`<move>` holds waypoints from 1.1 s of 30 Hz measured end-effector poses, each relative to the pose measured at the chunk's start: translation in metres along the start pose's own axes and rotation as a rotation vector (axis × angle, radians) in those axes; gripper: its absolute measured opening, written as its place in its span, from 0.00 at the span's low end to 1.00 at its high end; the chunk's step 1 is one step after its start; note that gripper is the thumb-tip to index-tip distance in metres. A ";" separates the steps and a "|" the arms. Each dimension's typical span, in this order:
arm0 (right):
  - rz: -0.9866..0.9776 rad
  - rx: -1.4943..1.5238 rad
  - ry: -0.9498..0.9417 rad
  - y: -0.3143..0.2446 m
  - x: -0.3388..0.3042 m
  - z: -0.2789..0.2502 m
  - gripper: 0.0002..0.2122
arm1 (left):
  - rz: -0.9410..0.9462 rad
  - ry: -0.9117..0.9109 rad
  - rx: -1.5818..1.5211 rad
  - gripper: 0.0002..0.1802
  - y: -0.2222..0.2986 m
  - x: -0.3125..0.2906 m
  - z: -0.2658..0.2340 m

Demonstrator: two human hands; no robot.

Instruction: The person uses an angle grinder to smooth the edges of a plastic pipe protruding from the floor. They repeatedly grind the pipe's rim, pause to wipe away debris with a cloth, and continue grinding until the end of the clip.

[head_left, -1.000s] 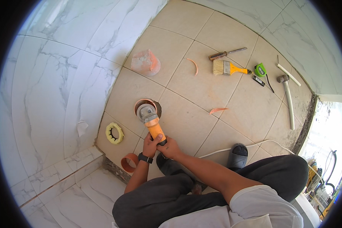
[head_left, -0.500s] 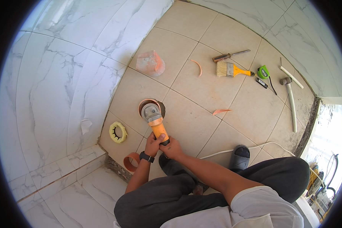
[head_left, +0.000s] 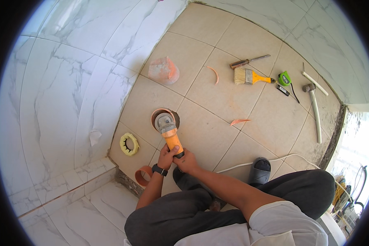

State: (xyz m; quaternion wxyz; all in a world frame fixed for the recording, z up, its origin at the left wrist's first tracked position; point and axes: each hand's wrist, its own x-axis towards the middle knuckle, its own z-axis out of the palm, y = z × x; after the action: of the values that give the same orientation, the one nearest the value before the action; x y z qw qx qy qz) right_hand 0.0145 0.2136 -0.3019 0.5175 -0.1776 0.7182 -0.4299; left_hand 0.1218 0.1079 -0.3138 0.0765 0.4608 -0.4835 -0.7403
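Note:
An angle grinder (head_left: 173, 140) with an orange body and grey metal head is gripped in both my hands. My left hand (head_left: 165, 157), below a black wristwatch, is closed round the left side of its body. Closed on the rear end is my right hand (head_left: 185, 160). The grinder's head lies over an orange-brown pipe end (head_left: 153, 118) set in a round hole in the tiled floor. Its disc is hidden beneath the head, so I cannot tell whether it touches the pipe. A loose orange pipe ring (head_left: 143, 175) lies beside my left forearm.
A yellowish ring (head_left: 129, 144) lies near the left wall; a dusty orange pipe piece (head_left: 164, 70) is beyond the hole. Thin orange offcuts (head_left: 239, 121) lie rightward. Farther right are a screwdriver (head_left: 239, 63), paintbrush (head_left: 244, 76), green tape measure (head_left: 283, 78) and hammer (head_left: 314, 110). A white cable (head_left: 242, 164) crosses near my feet.
The whole scene has shifted slightly right and down in the picture. The grinder stays over the pipe end, with both hands in the same grip.

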 end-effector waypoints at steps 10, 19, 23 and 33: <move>0.008 0.023 -0.013 -0.005 -0.002 -0.005 0.27 | 0.001 -0.009 -0.007 0.21 0.001 0.000 0.001; 0.006 0.009 0.008 0.001 0.001 -0.003 0.28 | -0.024 -0.007 0.005 0.23 0.000 0.003 0.002; 0.021 0.001 0.000 0.001 0.002 -0.006 0.28 | -0.014 -0.002 0.001 0.21 0.001 0.003 0.006; -0.010 -0.011 -0.017 0.002 0.004 -0.012 0.27 | -0.003 -0.015 -0.005 0.22 -0.002 0.005 0.008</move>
State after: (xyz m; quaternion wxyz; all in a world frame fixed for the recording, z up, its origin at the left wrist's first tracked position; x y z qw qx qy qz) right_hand 0.0030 0.2174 -0.3048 0.5203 -0.1874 0.7153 -0.4272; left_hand 0.1133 0.1112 -0.3180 0.0729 0.4555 -0.4818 -0.7450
